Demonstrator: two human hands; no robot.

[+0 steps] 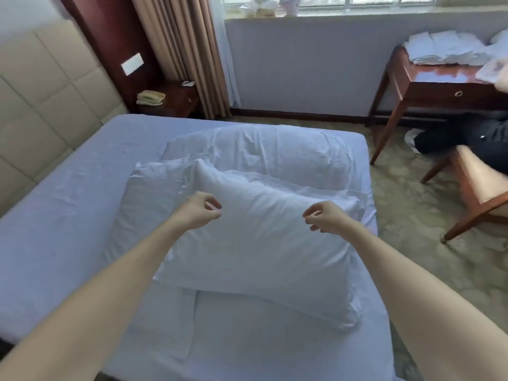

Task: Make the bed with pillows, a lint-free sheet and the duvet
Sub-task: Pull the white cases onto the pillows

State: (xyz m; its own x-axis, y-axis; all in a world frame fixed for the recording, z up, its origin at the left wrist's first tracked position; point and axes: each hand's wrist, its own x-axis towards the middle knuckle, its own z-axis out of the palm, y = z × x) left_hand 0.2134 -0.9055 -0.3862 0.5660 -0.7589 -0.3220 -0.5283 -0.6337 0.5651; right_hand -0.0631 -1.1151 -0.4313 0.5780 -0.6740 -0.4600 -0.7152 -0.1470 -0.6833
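Presently left hand [202, 211] and right hand [323, 218] are being held loosely curled, nothing gripped. Directly beneath, top pillow [255, 257] is being borne by the bed [55, 215]. Probably light, soft, floppy; side edges outboard of each hand being favoured.

wall: padded headboard [41, 86] | window [371, 1]: daylight, tan curtain [178, 50] | floor: patterned carpet [406, 207] | right: wooden desk [428, 79], chair [478, 182]

light: soft daylight from window [357, 1], overexposed | shadows: faint | blur: slight, right edge | distortion: wide-angle bowing at edges
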